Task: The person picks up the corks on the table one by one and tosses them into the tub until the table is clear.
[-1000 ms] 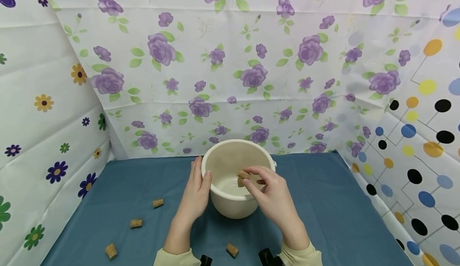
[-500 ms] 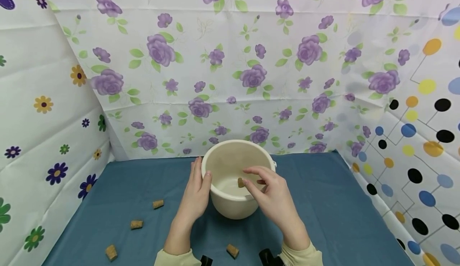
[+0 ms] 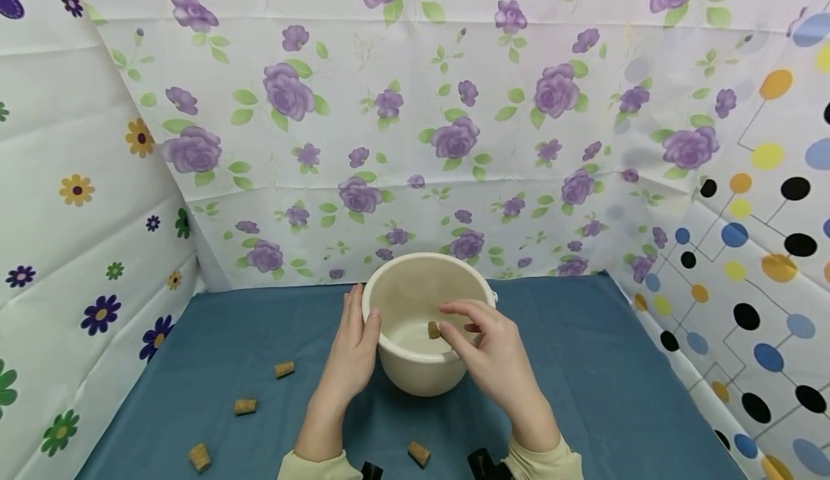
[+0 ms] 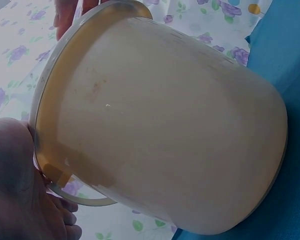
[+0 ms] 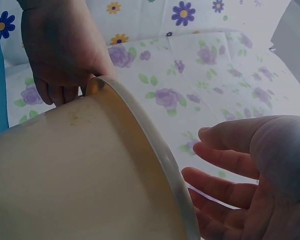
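Note:
A cream plastic bucket stands on the blue cloth. At its left side my left hand holds the rim, thumb over the edge and fingers along the outer wall. My right hand hovers over the near right part of the opening, thumb and fingers parted with nothing between them. Inside the bucket one cork shows just beyond the right thumb. In the right wrist view the right hand is beside the rim, its fingers loosely bent. The bucket's outer wall fills the left wrist view.
Several corks lie on the cloth: one cork near the front, another cork left of the bucket, a third cork and a fourth cork further left. Patterned sheets enclose the back and sides.
A second ago my right thumb and forefinger held a cork over the bucket; half a second ago it was gone from them. Both hands stay in place.

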`<state>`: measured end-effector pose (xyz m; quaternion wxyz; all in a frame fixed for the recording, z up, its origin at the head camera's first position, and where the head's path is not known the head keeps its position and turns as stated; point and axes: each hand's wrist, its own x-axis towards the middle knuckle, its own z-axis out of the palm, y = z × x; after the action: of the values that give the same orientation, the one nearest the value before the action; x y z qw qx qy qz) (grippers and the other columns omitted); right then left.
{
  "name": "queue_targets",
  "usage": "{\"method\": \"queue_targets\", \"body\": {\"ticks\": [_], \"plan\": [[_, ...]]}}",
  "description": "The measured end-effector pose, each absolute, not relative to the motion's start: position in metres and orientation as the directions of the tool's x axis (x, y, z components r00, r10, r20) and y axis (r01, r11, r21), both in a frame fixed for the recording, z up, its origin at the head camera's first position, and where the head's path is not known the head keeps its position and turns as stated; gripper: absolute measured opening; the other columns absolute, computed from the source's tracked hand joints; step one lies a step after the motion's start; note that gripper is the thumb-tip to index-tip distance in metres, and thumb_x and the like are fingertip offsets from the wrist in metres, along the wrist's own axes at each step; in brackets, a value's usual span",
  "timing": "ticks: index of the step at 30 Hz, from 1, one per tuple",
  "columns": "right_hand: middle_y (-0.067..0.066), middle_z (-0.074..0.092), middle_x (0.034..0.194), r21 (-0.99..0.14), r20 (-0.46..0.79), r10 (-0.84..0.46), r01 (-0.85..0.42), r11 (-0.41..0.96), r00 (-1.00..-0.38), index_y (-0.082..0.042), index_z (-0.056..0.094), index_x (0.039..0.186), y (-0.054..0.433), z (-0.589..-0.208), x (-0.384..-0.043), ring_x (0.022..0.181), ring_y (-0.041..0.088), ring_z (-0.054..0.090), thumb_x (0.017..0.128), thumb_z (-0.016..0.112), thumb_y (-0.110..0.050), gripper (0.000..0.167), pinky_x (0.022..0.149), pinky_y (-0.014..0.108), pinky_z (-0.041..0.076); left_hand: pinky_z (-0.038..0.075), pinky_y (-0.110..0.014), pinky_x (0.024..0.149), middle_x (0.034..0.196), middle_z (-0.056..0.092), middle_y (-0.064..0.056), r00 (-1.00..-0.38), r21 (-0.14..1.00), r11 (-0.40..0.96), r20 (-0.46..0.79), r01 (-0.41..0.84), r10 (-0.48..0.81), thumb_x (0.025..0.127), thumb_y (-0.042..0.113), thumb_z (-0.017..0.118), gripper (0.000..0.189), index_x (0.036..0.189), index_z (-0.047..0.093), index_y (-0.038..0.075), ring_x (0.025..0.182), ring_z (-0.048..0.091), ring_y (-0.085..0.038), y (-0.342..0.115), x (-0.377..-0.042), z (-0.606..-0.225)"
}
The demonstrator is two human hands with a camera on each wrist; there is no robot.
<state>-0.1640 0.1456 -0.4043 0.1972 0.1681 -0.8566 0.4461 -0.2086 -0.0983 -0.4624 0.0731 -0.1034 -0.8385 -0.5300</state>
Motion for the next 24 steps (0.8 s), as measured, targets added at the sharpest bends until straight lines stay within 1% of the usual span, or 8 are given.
{"method": "queue_targets", "body": {"ticks": [14,17,24], "plan": [[-0.010,0.072,0.130,-0.721,0.471,-0.114,-0.456,0.523,-0.875,-0.028,0.079,0.124,0.1462,-0.4036,-0.1639,0.110,0.017,0.071,0.101,0.080,-0.024,0.024,0.088,0.052,0.061,0.009,-0.068,0.125,0.180,0.000,-0.007,-0.969,0.872,0.422,0.229,0.249,0.098,0.117,0.052,0.033,0.072,0.174,0.004,0.019,0.164,-0.005,-0.030,-0.0983,-0.2089,-0.4627],[-0.010,0.072,0.130,-0.719,0.472,-0.116,-0.458,0.524,-0.874,-0.028,0.079,0.124,0.1463,-0.4036,-0.1637,0.109,0.015,0.071,0.101,0.079,-0.025,0.024,0.087,0.051,0.061,0.009,-0.068,0.126,0.180,0.000,-0.007,-0.968,0.871,0.423,0.230,0.250,0.099,0.117,0.052,0.033,0.072,0.174,0.004,0.018,0.164,-0.005,-0.031,-0.0986,-0.2089,-0.4628],[-0.010,0.072,0.130,-0.705,0.484,-0.127,-0.472,0.530,-0.866,-0.028,0.079,0.125,0.1465,-0.4035,-0.1634,0.113,0.014,0.070,0.101,0.079,-0.027,0.024,0.088,0.050,0.061,0.009,-0.068,0.126,0.180,0.000,-0.007,-0.967,0.870,0.422,0.231,0.253,0.103,0.117,0.052,0.033,0.073,0.174,0.004,0.018,0.164,-0.006,-0.030,-0.0991,-0.2097,-0.4634]]}}
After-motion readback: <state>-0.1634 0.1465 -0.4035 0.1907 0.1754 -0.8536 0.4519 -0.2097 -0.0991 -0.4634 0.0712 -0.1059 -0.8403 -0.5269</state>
